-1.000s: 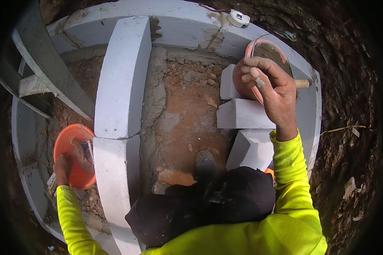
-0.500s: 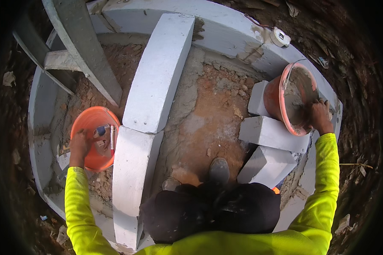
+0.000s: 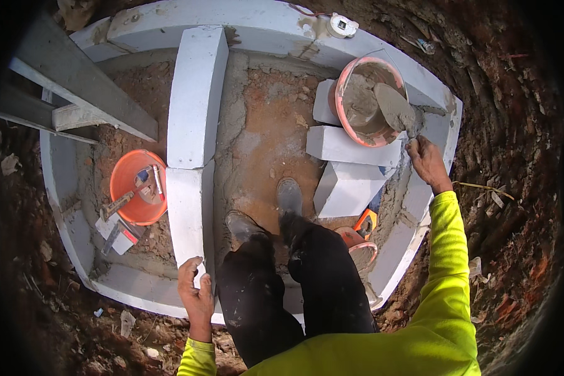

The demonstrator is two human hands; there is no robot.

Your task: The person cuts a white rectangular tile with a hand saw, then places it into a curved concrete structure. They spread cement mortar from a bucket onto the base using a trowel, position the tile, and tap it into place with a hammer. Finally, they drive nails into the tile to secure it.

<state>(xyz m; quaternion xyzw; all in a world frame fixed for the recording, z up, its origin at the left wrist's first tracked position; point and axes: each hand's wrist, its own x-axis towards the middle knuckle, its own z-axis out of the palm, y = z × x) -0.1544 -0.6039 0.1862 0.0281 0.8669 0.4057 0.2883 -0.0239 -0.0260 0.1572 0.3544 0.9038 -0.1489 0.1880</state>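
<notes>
My right hand (image 3: 430, 164) grips the handle of a trowel (image 3: 395, 108), whose blade carries grey mortar over the rim of an orange bucket (image 3: 343, 103). Wet mortar fills part of that bucket, which rests among white blocks (image 3: 344, 143). My left hand (image 3: 196, 296) is empty, its thumb and fingers apart, beside the near end of the white block wall (image 3: 185, 203). Left of this wall stands another orange bucket (image 3: 122, 178) with a red-and-white marker (image 3: 158, 182) and other tools in it. A wooden-looking handle (image 3: 118, 205) sticks out over its rim.
A grey ladder-like frame (image 3: 88, 88) leans in at upper left. A smaller mortar bucket (image 3: 370, 250) and an orange-edged tool (image 3: 366, 222) lie right of my legs. A white tape reel (image 3: 342, 26) sits on the far curved wall (image 3: 257, 19). A red-marked tool (image 3: 130, 235) lies beside the left bucket.
My left hand has left the left bucket and moved right and nearer to me. My right hand, earlier at the mortar bucket's rim, now holds up a mortar-laden trowel. The view has shifted.
</notes>
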